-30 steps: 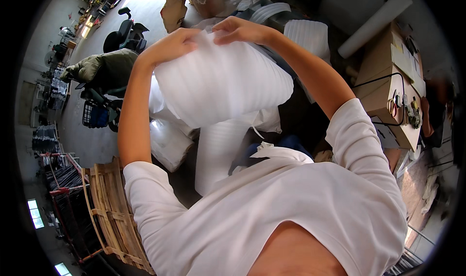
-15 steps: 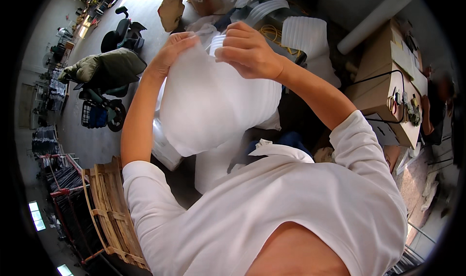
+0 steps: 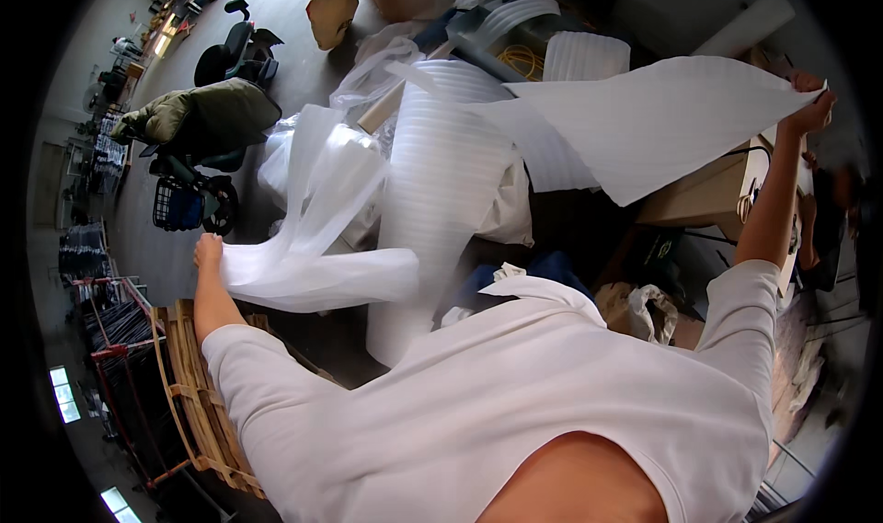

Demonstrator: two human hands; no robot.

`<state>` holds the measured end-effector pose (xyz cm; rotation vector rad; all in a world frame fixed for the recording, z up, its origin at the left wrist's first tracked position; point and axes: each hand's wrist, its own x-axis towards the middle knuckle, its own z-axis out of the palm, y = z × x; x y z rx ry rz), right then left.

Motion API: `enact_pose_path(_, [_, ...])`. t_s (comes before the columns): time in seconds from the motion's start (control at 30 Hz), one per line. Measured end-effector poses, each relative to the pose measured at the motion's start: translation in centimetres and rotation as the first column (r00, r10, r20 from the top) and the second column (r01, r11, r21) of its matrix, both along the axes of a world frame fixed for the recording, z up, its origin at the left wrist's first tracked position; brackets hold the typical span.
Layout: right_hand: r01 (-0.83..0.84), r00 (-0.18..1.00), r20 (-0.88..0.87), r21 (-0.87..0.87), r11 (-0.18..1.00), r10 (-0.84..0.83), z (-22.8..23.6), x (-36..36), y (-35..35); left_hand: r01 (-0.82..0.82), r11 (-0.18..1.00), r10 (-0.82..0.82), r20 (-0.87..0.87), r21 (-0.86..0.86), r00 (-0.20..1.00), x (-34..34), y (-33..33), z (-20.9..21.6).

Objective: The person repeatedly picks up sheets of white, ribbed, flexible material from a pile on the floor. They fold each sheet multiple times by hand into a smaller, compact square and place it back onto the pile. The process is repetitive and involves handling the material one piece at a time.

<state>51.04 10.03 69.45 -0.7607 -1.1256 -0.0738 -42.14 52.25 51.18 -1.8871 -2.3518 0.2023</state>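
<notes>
My arms are spread wide apart. Far to the left, my left hand (image 3: 210,250) is closed on the bunched edge of a thin white foam sheet (image 3: 317,270), which hangs in loose folds toward the middle. Out at the right, my right hand (image 3: 809,111) grips the corner of a broad white foam sheet (image 3: 644,123), stretched out and pointed at its near end. Between them lies a ribbed length of white foam (image 3: 441,155), blurred at its lower end. I cannot tell whether the two held sheets are still joined.
White wrapped bundles (image 3: 506,206) and clear plastic film (image 3: 368,72) surround the foam. A cardboard box (image 3: 694,187) stands at the right, near another person's arm (image 3: 809,219). Wooden slats (image 3: 202,390) are at the lower left. A scooter with a green jacket (image 3: 207,118) is beyond.
My hands, close together over the foam before, have swung far apart, left hand down and left, right hand out to the right. The white foam now spreads out from each hand.
</notes>
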Motion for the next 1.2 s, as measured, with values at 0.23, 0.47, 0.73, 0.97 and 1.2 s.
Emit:
enact_pose_path(0.23, [0.17,0.962,0.228,-0.073,0.983,-0.15,-1.1,-9.3,14.4,0.472,0.864,-0.502,0.402,0.179,0.766,9.8,2.7,2.0])
enact_pose_path(0.47, [-0.069,0.73,0.663,-0.172,0.983,0.167,-4.3,-28.8,24.0,0.771,0.597,-0.756,0.476,0.221,0.449,33.3,-4.5,9.6])
enact_pose_path(0.73, [-0.061,0.65,0.742,-0.162,0.985,0.162,-5.4,-39.7,25.1,0.92,0.159,-0.682,0.714,0.357,-0.159,40.8,-5.9,10.0])
enact_pose_path(0.97, [0.307,0.773,0.565,0.066,0.949,-0.289,-5.7,-39.7,24.9,0.877,0.443,-0.239,0.967,0.185,-0.083,41.9,-10.6,12.2])
enact_pose_path(1.2, [-0.409,0.904,-0.156,-0.591,0.696,0.398,-5.9,-36.7,26.7,0.936,0.343,-0.075,0.996,0.075,-0.052,41.9,-10.9,13.2])
